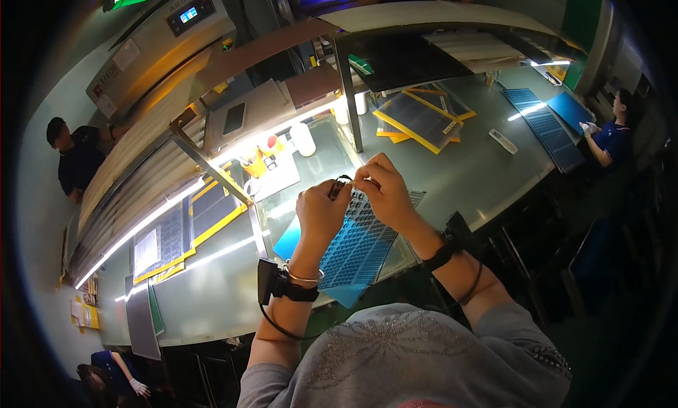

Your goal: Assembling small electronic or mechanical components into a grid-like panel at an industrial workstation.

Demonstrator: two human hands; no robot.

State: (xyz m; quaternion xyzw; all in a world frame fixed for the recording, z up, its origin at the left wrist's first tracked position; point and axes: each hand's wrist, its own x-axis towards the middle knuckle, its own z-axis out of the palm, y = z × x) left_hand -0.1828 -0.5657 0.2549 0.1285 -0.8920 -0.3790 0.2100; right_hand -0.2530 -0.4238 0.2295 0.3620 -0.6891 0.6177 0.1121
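Note:
Both my hands are raised over the table, close together. My left hand (pixel 321 209) is closed around a small dark piece (pixel 340 187), part of which shows above the fingers; its kind is too small to tell. My right hand (pixel 383 190) pinches with thumb and fingertips right beside that piece. Whatever lies between the right fingertips is hidden. Below the hands is a blue sheet (pixel 346 267) with rows of small dark shapes (pixel 360 214) across its upper part. The sheet lies tilted toward me, partly covered by my left forearm.
Beyond my hands stand a white bottle (pixel 303 139) and an orange cup (pixel 253 164). Yellow-edged panels (pixel 418 118) are stacked farther right, near a white remote-like device (pixel 503 141). A metal shelf post (pixel 347 97) rises from the table. Co-workers sit at right and lower left; another person is at far left.

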